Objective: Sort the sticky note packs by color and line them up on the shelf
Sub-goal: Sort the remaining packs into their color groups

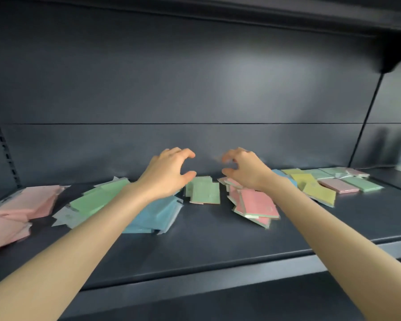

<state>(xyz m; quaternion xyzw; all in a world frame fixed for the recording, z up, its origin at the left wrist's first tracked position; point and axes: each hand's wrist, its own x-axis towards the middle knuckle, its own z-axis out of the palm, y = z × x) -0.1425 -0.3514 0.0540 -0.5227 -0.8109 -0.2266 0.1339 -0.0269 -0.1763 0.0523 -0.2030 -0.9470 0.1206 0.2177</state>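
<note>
2 forearms (pixel 79 239), left hand (pixel 166 173), right hand (pixel 245 170), hovering above packs (pixel 203 189)

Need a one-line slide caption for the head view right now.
Left hand and right hand hover, half-curled, above loose pink, green, blue and yellow sticky note packs on the dark shelf.

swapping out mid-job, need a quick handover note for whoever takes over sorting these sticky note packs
Left hand: open, hovering, holds nothing.
Right hand: the same, above the back of the pink heap.
Done: pink pile, green pile and blue pile grouped at the left of the shelf, not yet neat.
Left: middle green packs, the pink heap and the mixed packs at right need sorting; then line everything up.
</note>
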